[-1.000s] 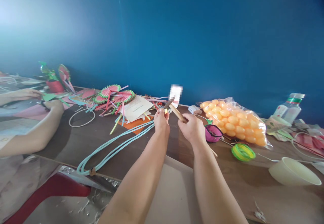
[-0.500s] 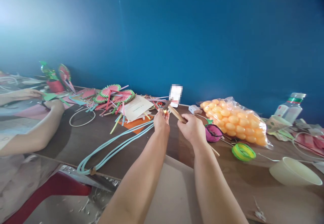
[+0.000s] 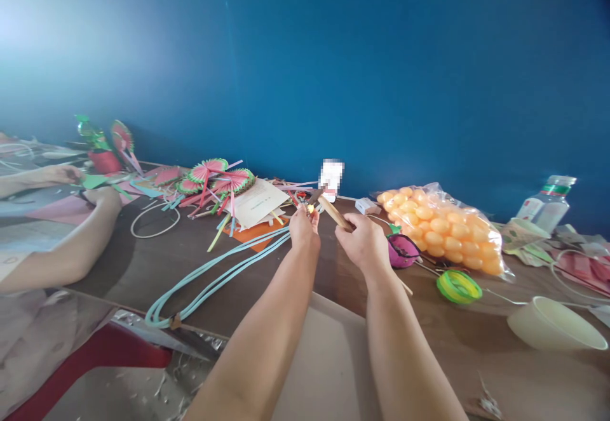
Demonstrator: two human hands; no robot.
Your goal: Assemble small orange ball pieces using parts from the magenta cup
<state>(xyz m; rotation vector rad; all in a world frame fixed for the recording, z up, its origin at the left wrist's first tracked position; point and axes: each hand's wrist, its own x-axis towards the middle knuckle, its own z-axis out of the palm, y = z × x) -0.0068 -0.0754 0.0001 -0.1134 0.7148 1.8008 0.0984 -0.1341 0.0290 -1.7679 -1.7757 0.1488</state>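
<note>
My left hand [image 3: 305,229] is closed in a pinch, with a small yellow piece [image 3: 311,208] showing at its fingertips. Light blue tubes [image 3: 153,310], looped in a bundle, run up to this hand; whether the fingers hold them cannot be made out. My right hand [image 3: 365,243] grips the wooden handle of a hammer [image 3: 336,214]. The hammer's dark head lies right by the left fingertips, touching or nearly so. Just behind both hands, a phone [image 3: 331,180] with a blurred bright screen leans against the blue wall.
Folded watermelon fans [image 3: 207,170], paper strips and a printed sheet [image 3: 261,203] lie left. A co-worker's arms [image 3: 61,268] are at the far left. On the right are a bag of orange balls [image 3: 443,227], a purple pouch [image 3: 403,251], a green-yellow roll [image 3: 459,286], a cup [image 3: 555,326] and a bottle [image 3: 550,204].
Almost nothing differs. My right hand and the hammer have shifted very slightly right, and the co-worker's far hand has moved a little.
</note>
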